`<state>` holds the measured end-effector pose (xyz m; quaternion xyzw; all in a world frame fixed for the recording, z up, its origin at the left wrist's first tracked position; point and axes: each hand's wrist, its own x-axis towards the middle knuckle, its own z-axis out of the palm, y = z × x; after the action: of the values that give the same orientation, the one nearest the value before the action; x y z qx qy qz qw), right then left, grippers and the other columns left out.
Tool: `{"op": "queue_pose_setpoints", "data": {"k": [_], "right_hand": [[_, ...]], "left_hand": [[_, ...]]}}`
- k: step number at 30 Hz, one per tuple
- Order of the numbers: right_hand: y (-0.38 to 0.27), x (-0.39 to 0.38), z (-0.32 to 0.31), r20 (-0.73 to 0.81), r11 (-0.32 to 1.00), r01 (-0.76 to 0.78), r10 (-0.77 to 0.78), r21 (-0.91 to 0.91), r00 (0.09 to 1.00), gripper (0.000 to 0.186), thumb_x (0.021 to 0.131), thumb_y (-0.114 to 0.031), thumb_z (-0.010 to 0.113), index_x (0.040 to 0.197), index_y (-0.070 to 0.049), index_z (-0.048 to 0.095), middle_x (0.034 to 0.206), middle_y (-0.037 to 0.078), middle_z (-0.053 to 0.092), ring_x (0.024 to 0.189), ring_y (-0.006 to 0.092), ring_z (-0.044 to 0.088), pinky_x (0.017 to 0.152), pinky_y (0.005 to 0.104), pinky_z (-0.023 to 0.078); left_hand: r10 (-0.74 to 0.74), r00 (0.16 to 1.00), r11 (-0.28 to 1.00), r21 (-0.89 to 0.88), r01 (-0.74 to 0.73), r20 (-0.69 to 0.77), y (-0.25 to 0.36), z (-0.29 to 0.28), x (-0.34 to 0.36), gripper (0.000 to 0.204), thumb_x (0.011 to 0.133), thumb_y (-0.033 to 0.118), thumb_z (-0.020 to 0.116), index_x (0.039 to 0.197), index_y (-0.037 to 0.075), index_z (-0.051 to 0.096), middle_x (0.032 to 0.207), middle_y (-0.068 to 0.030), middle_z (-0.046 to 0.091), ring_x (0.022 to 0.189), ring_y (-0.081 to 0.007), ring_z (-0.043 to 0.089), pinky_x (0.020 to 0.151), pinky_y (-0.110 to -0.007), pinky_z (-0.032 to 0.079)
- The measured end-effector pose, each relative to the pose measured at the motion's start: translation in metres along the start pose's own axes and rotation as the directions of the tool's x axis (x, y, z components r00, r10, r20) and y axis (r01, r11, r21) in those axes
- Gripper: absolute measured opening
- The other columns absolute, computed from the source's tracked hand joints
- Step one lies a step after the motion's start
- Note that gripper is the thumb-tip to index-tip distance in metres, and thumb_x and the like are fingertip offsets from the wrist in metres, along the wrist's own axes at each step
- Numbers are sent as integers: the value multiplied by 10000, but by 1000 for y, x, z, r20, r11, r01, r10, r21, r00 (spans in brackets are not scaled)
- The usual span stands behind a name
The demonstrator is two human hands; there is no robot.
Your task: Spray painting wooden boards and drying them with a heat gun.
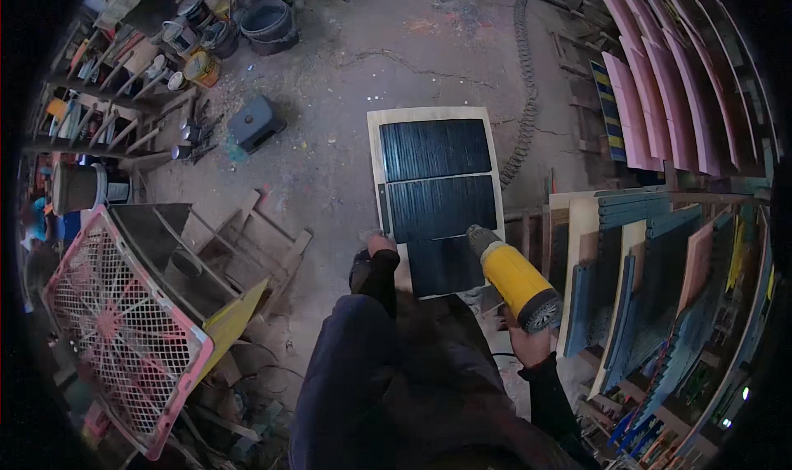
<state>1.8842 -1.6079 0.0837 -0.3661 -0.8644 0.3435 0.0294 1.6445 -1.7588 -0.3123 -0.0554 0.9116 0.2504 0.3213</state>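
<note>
A pale wooden board (374, 144) with glossy black rectangular panels (437, 148) on it is tilted up before my knees. My left hand (382, 245) is closed on the board's lower left edge, its fingers partly hidden. In my right hand (530, 346) is a yellow heat gun (518, 278). Its grey nozzle points up and left over the board's lower right part, close to the black surface. The gun's body hides most of the fingers round its handle.
At left stands a box fan with a pink grille frame (202, 338). A dark step stool (256, 122) and buckets (268, 26) are farther off. Racks of pink panels (631, 111) and dark panels (656, 280) line the right. A coiled hose (521, 82) crosses the floor.
</note>
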Motion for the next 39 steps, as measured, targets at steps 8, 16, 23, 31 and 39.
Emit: {"op": "queue_pose_setpoints", "data": {"k": [8, 16, 23, 31, 39], "right_hand": [[-9, 20, -6, -4, 995, -74, 75, 69, 997, 372, 895, -140, 691, 1205, 30, 577, 1192, 141, 639, 1107, 247, 612, 935, 344, 463], [-7, 28, 6, -38, 964, -140, 153, 226, 988, 414, 850, -178, 723, 1155, 64, 583, 1169, 188, 638, 1098, 319, 610, 923, 381, 469], [-33, 35, 3, 78, 981, -124, 114, 150, 990, 391, 880, -129, 698, 1208, 41, 568, 1211, 140, 629, 1127, 250, 605, 937, 341, 464], [-45, 52, 35, 82, 990, -134, 131, 35, 988, 385, 859, -158, 717, 1160, 47, 593, 1149, 159, 657, 1064, 289, 637, 907, 364, 479], [-67, 69, 43, 222, 999, -5, 16, -48, 975, 318, 859, -186, 678, 1085, 36, 639, 1086, 213, 663, 1045, 376, 626, 863, 432, 498]], "left_hand": [[99, 984, 990, 113, -82, -147, 7, 5, -5, 279, 789, 176, 700, 1032, 56, 636, 1010, -205, 668, 937, -396, 646, 831, -462, 514], [186, 982, 980, -71, -188, -25, 10, -9, -16, 195, 788, 42, 616, 980, 14, 600, 946, -241, 635, 951, -455, 597, 831, -480, 481], [126, 992, 976, -176, -127, -16, 9, -5, -21, 337, 753, 86, 698, 1072, 15, 615, 1009, -210, 670, 975, -384, 641, 862, -438, 508], [212, 977, 950, -245, -196, 40, -4, 4, -15, 485, 713, 89, 720, 1173, 12, 589, 1060, -211, 662, 982, -351, 651, 891, -411, 513], [265, 947, 905, -386, -179, 181, -12, -7, -17, 534, 686, 90, 740, 1181, -28, 579, 1096, -218, 662, 986, -326, 658, 876, -397, 522]]}}
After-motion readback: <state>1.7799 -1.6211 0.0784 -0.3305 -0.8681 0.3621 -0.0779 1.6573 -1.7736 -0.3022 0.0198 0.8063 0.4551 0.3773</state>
